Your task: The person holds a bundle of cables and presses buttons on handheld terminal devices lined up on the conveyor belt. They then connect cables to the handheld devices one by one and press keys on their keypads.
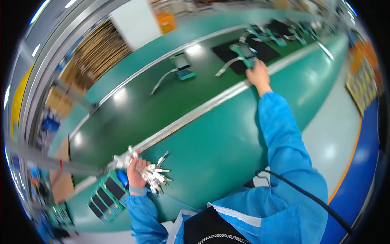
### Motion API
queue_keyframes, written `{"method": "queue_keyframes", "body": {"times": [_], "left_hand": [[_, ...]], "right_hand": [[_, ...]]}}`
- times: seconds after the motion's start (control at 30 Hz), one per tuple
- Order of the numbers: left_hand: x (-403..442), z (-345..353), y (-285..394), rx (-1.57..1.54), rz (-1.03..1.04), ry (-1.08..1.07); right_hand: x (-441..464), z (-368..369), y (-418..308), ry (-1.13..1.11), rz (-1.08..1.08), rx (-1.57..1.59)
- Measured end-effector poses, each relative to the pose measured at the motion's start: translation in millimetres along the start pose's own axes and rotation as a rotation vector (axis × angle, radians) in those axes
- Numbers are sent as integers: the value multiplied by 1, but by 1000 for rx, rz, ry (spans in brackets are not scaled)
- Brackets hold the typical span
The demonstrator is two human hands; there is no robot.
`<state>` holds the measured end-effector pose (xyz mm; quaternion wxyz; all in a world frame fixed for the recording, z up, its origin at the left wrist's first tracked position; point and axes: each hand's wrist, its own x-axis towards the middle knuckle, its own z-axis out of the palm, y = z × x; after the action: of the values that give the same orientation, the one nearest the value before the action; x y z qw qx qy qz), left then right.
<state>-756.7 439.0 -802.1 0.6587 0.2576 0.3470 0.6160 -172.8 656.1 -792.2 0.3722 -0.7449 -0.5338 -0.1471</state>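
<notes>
My left hand (138, 173) is closed around a bunch of short white cables (155, 175), whose plugs stick out on both sides of the fist. Reaching over the conveyor's front rail, my right hand (258, 75) has its fingers on the near end of a green handheld device (245, 52) with a dark screen. A white cable (227, 66) trails from that device across a black mat (221, 51). Further left on the belt lies another green device (183, 67) with its own white cable (163, 80). Several green devices with dark screens (106, 195) lie side by side near my left forearm.
A dark green belt (134, 110) runs between metal rails (195, 114). More devices (276, 36) lie further right along it. A grey post (77, 164) crosses the left side. Stacked cardboard (99, 51) stands behind the line. A black cord (302, 195) hangs across my right side.
</notes>
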Motion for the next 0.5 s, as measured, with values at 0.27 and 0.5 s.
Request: {"method": "queue_keyframes", "body": {"times": [0.27, 0.5], "left_hand": [[-7, 18, 20, -15, -53, -2], [-3, 5, 14, -13, -42, -80]], "right_hand": [[-41, -96, -148, -240, -427, 1091], [-139, -270, -297, -1529, -1316, 2451]]}}
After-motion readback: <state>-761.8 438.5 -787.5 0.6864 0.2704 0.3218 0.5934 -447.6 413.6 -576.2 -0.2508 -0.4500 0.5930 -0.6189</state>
